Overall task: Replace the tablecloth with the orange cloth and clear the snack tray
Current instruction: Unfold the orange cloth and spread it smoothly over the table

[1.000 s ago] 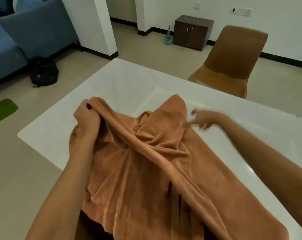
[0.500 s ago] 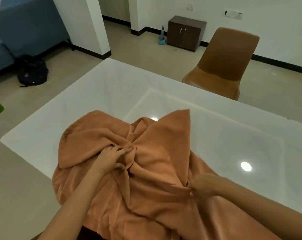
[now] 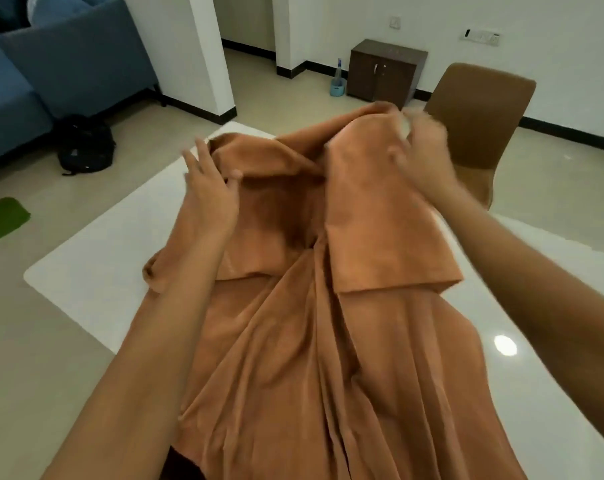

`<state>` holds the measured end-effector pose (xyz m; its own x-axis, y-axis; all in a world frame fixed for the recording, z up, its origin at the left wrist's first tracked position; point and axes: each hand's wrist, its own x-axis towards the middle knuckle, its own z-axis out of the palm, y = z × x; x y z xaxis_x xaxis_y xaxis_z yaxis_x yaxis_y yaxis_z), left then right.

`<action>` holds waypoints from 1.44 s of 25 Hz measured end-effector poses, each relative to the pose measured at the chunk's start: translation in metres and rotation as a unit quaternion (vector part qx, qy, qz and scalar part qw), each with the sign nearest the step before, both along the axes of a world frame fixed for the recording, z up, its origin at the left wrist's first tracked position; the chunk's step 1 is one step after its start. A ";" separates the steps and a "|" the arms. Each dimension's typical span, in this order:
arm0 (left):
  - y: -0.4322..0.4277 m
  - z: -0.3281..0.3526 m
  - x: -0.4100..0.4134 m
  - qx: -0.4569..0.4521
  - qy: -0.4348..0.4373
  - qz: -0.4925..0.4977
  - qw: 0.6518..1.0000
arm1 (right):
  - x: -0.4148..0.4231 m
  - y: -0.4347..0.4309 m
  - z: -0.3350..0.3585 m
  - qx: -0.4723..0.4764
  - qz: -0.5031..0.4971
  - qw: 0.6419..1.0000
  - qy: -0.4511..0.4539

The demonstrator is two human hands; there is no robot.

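at the near edge of the white table (image 3: 85, 271), the orange cloth (image 3: 293, 358) hangs off toward the person and runs in long creases up the tabletop, its lower part crossed by both forearms. a bright spot glints on the bare top to its right. further in, the left hand (image 3: 208, 192) lies on the cloth's left fold, fingers straight and spread, thumb pressed onto the fabric. the right hand (image 3: 423, 154) is at the right side of a raised flap that stands well clear of the table. it is motion-blurred, so i cannot tell whether it grips the flap or only touches it. that flap hides the table's far edge and part of the brown chair (image 3: 484, 109) behind it. on the floor to the left lie a green mat (image 3: 0, 216) and a black backpack (image 3: 85, 143), near a blue sofa (image 3: 51, 64). at the far wall stand a dark cabinet (image 3: 383, 71) and a small blue bottle (image 3: 337, 81).
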<state>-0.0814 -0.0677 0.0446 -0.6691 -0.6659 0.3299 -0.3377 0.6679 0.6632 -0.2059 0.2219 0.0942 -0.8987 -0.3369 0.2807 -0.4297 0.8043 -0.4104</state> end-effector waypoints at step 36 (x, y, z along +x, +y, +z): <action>0.127 -0.153 0.149 0.019 -0.289 -0.020 0.957 | 0.219 0.178 -0.217 0.076 -0.180 0.919 -0.343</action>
<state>0.0676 0.0596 -0.1088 -0.7575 -0.6403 -0.1273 -0.6303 0.6665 0.3981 0.0135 0.4001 -0.1233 -0.9074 0.0291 -0.4192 0.1940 0.9140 -0.3565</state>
